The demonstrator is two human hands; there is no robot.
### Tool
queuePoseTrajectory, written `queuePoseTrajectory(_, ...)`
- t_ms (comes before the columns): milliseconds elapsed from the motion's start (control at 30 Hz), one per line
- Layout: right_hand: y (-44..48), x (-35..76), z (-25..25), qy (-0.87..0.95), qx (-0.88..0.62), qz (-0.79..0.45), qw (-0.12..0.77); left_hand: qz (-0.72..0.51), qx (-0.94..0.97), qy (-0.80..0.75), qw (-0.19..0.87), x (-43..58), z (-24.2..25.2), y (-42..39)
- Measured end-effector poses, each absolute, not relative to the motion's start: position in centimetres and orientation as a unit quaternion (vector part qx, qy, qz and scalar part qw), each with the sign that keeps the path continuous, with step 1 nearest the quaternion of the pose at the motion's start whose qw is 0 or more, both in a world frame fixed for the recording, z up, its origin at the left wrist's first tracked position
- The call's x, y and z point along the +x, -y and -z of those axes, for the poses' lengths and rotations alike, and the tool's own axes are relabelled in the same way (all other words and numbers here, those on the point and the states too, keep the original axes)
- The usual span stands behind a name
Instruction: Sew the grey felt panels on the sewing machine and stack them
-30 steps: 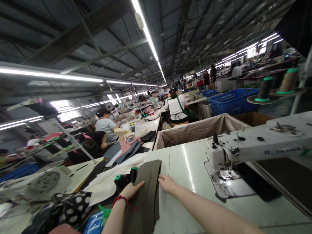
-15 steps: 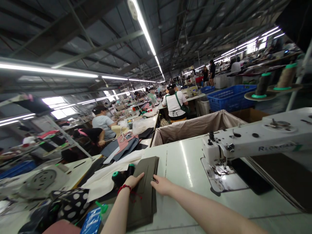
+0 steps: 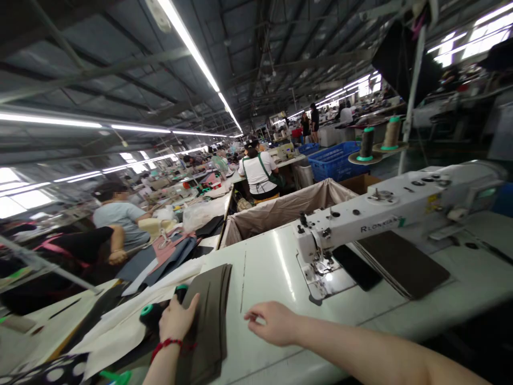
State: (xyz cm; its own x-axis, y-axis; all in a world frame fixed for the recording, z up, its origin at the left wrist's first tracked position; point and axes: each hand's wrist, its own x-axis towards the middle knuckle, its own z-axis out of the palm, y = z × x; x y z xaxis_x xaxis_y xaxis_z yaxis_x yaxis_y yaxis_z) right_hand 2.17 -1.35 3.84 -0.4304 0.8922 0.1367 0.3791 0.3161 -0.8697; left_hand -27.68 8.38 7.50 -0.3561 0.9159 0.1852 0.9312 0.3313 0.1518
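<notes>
My left hand (image 3: 177, 319), with a red cord bracelet at its wrist, lies at the left edge of a stack of dark grey-brown fabric pieces (image 3: 211, 302). Its thumb is spread from the fingers, beside two dark thread cones with green ends, one cone (image 3: 150, 314) to its left. To the right of the stack and apart from it, my right hand (image 3: 270, 323) hovers over the pale table with curled fingers. A small dark thing shows at its fingertips, too little to name.
A white sewing machine (image 3: 360, 214) stands at the right, with a black phone (image 3: 358, 266) and another stack of dark pieces (image 3: 404, 262) by it. Behind the table is a cloth-lined bin (image 3: 280, 208). White fabric (image 3: 132, 315) lies left. Co-workers sit ahead and at left.
The view has swung right. My right hand has come away from the stack's right edge, and my left hand has slid from its top to the left edge by the thread cones.
</notes>
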Motion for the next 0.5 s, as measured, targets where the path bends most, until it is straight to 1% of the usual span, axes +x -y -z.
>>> queuePoseTrajectory(67, 5.5, 8.8, -2.9, 0.758, -0.418, -0.362, 0.346, 0.178, -0.630, 0.754, 0.053, -26.2, -6.3, -6.5)
queuePoseTrajectory(100, 7.4, 12.5, -2.2, 0.754, -0.445, -0.326, 0.356, 0.221, -0.668, 0.708, 0.055, -25.2, -5.4, -5.1)
queuePoseTrajectory(167, 10.6, 20.1, -0.5, 0.719, -0.552, -0.216, 0.364, 0.266, -0.721, 0.640, 0.016, -22.6, -3.1, -1.7)
queuePoseTrajectory(200, 11.7, 23.7, 0.4, 0.691, -0.612, -0.156, 0.351, 0.277, -0.736, 0.618, -0.015, -20.9, -2.0, 0.1)
queuePoseTrajectory(267, 13.2, 29.9, 2.2, 0.635, -0.715, -0.064, 0.286, 0.282, -0.764, 0.573, -0.087, -17.0, 0.0, 3.3)
queuePoseTrajectory(300, 13.6, 32.3, 3.0, 0.619, -0.742, -0.034, 0.256, 0.282, -0.775, 0.553, -0.123, -14.8, 0.8, 4.6)
queuePoseTrajectory(400, 14.4, 36.4, 4.8, 0.624, -0.755, 0.007, 0.203, 0.299, -0.781, 0.504, -0.216, -7.8, 1.9, 7.0)
queuePoseTrajectory(500, 15.5, 36.5, 4.7, 0.651, -0.734, 0.012, 0.192, 0.318, -0.770, 0.454, -0.316, -1.4, 2.0, 7.8)
